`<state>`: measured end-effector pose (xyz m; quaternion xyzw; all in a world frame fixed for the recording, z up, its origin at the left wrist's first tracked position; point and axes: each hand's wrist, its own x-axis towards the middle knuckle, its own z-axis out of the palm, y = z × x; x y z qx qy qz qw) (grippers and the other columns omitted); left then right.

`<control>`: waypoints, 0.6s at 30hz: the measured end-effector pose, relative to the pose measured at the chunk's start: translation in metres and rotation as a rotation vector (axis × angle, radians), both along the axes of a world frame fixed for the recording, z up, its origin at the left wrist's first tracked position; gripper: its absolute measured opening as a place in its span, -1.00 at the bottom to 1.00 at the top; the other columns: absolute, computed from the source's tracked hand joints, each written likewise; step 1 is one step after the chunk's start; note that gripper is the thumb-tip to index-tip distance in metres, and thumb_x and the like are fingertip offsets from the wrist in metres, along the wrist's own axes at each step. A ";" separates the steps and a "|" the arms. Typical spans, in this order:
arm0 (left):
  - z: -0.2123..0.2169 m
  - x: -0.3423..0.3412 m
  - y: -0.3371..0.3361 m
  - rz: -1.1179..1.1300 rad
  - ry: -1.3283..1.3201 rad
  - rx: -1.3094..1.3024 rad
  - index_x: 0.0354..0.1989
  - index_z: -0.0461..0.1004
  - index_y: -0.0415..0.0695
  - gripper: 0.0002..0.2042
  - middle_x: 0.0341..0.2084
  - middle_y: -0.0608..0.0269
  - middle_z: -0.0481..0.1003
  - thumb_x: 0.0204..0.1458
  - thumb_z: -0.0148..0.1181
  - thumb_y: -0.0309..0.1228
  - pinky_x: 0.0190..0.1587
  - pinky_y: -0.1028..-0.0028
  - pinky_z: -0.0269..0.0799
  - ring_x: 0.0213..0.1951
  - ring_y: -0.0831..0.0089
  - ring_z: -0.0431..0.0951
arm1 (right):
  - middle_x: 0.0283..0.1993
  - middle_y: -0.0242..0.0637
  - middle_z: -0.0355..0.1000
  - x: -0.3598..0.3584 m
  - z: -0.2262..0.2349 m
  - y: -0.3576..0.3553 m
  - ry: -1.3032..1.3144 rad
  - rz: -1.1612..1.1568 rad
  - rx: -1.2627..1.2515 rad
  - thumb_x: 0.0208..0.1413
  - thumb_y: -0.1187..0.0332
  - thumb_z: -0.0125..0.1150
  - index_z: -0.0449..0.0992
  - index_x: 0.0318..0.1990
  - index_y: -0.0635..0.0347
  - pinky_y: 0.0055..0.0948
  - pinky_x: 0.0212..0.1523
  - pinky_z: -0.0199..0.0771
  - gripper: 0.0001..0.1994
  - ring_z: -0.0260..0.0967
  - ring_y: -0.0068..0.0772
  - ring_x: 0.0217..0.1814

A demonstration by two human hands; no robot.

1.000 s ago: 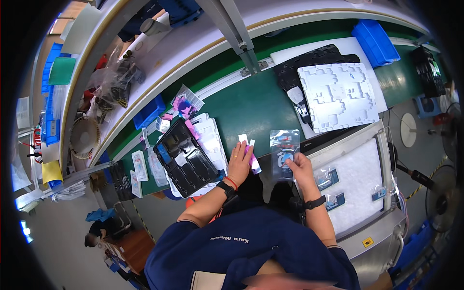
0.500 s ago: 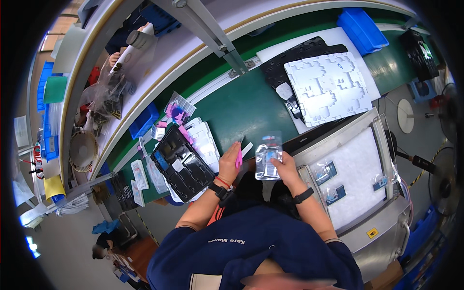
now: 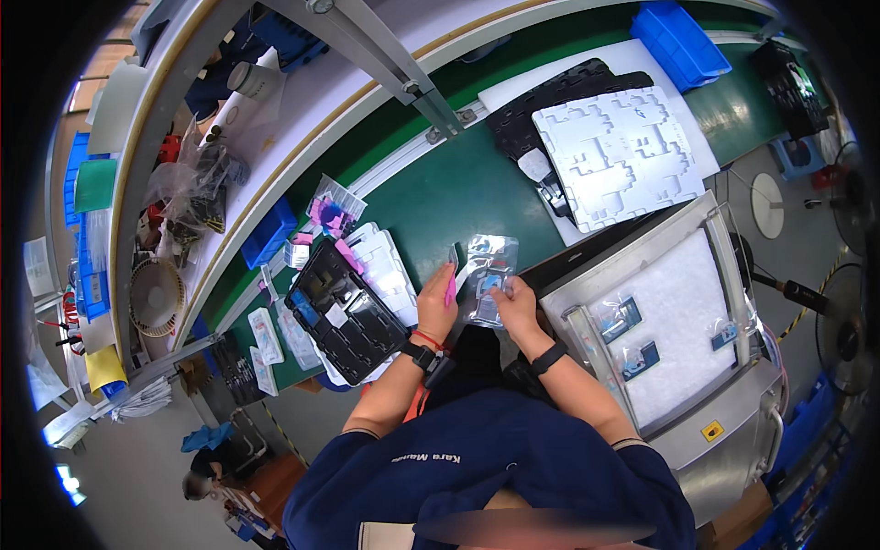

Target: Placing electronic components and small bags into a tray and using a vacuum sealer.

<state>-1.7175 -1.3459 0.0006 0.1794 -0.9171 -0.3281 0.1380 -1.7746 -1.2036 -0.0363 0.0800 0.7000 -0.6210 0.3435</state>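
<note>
Both hands meet over the near edge of the green bench (image 3: 458, 183). My left hand (image 3: 436, 302) pinches a thin pink strip (image 3: 450, 289) and the left side of a small clear plastic bag (image 3: 489, 275). My right hand (image 3: 510, 298) grips the same bag from the right; a small blue part shows inside it. Left of my hands lies a black compartment tray (image 3: 341, 312) with white cards (image 3: 385, 266) beside it.
A metal machine with a white padded bed (image 3: 674, 339) holding several bagged parts stands at my right. A white cut-out tray (image 3: 623, 156) on black trays lies further back. Blue bins (image 3: 680, 41), a small blue box (image 3: 269, 234), a fan (image 3: 156, 295) and a metal post (image 3: 403, 78) surround the bench.
My hands have come closer together and nearer to my body. The clear bag has gone from lying on the bench to being held up by both hands.
</note>
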 end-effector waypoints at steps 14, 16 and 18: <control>0.002 0.004 0.014 -0.116 -0.017 0.056 -0.12 0.42 -0.22 -0.60 -0.17 0.01 0.43 -0.25 0.05 -0.68 -0.07 0.33 0.32 -0.16 0.09 0.43 | -0.59 -0.31 0.39 0.006 0.008 -0.013 0.001 -0.116 -0.093 -0.02 0.46 0.12 0.38 -0.36 0.31 -0.46 -0.56 0.26 -0.88 0.29 -0.58 -0.59; 0.003 0.002 0.015 -0.182 -0.003 0.016 -0.12 0.42 -0.22 -0.60 -0.16 0.02 0.43 -0.26 0.06 -0.67 -0.07 0.32 0.32 -0.16 0.09 0.43 | -0.55 -0.34 0.38 0.007 -0.007 -0.017 -0.058 -0.191 -0.210 -0.01 0.48 0.11 0.38 -0.35 0.31 -0.50 -0.55 0.25 -0.90 0.27 -0.61 -0.56; 0.003 0.001 0.017 -0.211 -0.026 -0.040 -0.12 0.42 -0.21 -0.58 -0.17 0.03 0.43 -0.29 0.06 -0.67 -0.06 0.30 0.30 -0.17 0.08 0.41 | -0.52 -0.37 0.37 0.006 -0.020 -0.013 -0.114 -0.267 -0.328 0.00 0.50 0.09 0.38 -0.35 0.30 -0.53 -0.53 0.25 -0.92 0.25 -0.65 -0.53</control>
